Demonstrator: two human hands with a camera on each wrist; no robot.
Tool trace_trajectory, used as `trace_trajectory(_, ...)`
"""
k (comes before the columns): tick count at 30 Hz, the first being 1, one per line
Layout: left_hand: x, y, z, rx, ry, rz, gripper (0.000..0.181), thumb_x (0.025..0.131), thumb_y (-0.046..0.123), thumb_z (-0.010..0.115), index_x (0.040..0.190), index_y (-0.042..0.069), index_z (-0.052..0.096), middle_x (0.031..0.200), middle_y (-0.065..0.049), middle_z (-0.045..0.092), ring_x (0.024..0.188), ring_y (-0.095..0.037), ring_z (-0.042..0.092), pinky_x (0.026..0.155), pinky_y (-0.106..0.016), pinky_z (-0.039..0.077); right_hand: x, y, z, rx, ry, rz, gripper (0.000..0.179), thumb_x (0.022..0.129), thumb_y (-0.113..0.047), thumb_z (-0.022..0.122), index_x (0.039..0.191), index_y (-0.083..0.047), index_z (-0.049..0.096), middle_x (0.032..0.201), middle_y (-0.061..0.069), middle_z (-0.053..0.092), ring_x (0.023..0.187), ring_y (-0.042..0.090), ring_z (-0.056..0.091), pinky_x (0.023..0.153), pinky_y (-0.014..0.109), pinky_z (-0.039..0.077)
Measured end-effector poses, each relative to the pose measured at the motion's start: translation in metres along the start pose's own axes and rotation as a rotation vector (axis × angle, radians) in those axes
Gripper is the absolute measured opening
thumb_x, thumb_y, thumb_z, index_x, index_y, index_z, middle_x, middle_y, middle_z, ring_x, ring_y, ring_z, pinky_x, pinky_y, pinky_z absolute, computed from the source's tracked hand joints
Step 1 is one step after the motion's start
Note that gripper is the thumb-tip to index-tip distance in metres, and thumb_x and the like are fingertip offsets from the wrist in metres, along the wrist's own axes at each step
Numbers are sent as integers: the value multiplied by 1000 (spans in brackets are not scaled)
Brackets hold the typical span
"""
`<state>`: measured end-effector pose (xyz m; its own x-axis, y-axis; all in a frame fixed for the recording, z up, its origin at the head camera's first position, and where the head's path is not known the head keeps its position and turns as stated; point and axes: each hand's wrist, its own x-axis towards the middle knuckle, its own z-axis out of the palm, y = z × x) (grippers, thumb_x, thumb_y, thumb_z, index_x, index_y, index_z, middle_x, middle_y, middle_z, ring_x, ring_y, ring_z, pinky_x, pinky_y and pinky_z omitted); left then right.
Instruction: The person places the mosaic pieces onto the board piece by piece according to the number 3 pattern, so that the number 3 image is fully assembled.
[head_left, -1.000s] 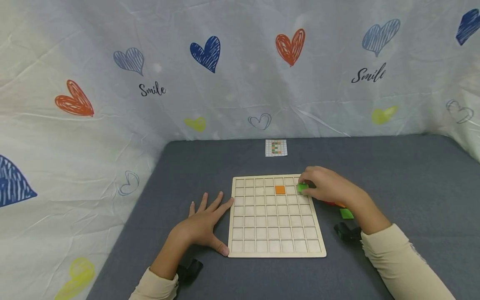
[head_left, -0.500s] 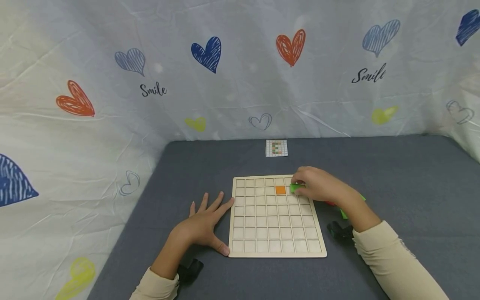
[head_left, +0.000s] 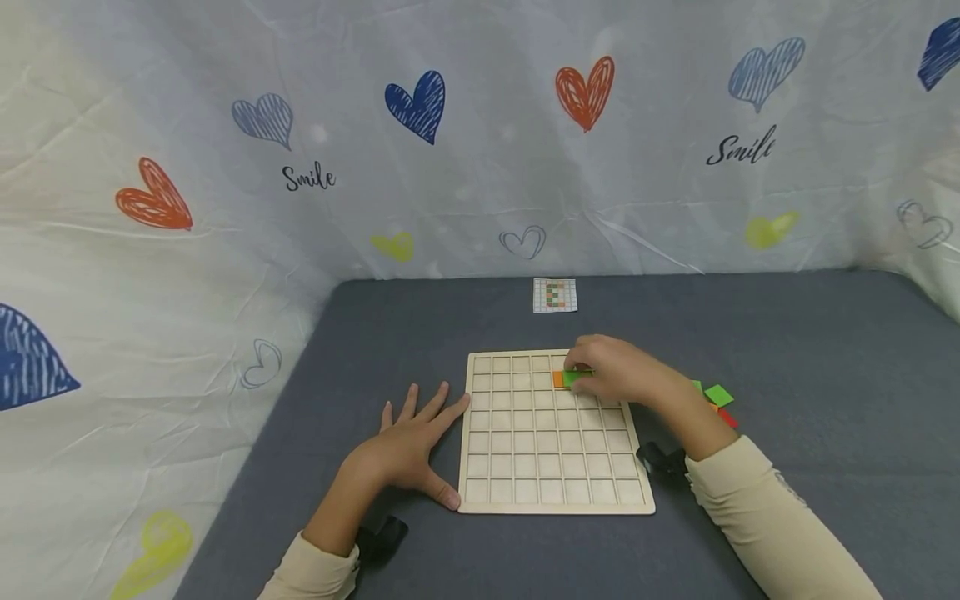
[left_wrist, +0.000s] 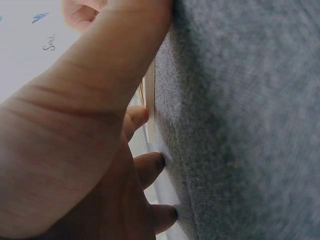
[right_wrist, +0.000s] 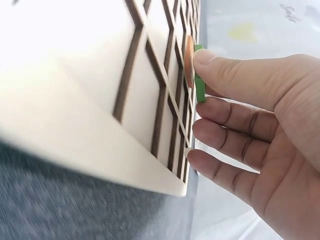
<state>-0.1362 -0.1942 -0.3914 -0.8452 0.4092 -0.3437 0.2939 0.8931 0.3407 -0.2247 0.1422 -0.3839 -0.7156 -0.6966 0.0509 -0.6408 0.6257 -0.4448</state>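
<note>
All left fingers [head_left: 452, 414] wide apart.

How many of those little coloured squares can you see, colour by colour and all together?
Green: 3 (one green tile pinched in the right hand, two loose green tiles right of the board)
Orange: 2 (one orange tile on the board, one loose orange tile mostly hidden)
Red: 1 (a loose red tile)
Total: 6 visible; the right forearm may hide more.

green tile [head_left: 571, 379], orange tile [head_left: 557, 379], pale gridded board [head_left: 525, 464], dark grey cloth [head_left: 420, 329]
</note>
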Motion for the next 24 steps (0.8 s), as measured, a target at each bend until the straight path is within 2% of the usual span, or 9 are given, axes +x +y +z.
trace_trajectory(11,1,0,1,-13,10,2,135,53,66,88,163,32,17,168,-8,2,148,-45,-13,107,-75,-5,9,-5,3,25,-18,-20,9,88,-5,76,94,-11,72,83,-1,51,76,16,44,65,36,37)
trace_trajectory(24,1,0,0,-5,3,-4,136,53,67,88,163,33,16,168,-8,2,148,-45,-13,107,-75,-5,22,-13,9,-22,-8,-38,9,88,-10,79,95,-11,73,82,-1,53,75,14,46,66,34,40)
